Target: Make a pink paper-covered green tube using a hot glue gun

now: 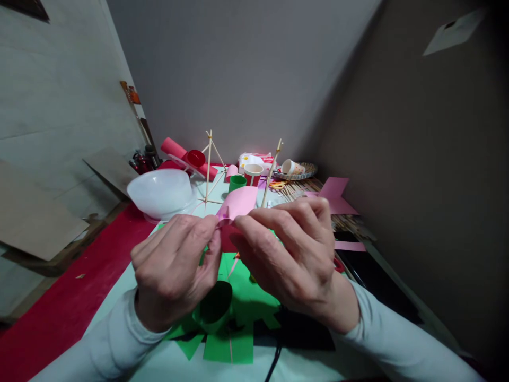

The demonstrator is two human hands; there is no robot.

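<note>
Your left hand sits at centre left of the frame, its fingers curled in and its thumb and forefinger pinched tight on the near corner of a pink paper piece. Your right hand is at centre right, also nearly closed, its fingertips pressed on the same corner from the other side, so the two hands meet with their fingertips touching or almost touching.

The pink paper piece is held up above the bench, just above your fingers in the middle of the frame. Its long axis runs from the pinched corner at lower left up towards the upper right, and its free end points away from you towards the back wall.

Below your hands a dark green cup lies on green paper sheets. Behind the pink piece a wooden skewer leans upward, and a frame of sticks stands near a white bowl at centre left.
</note>
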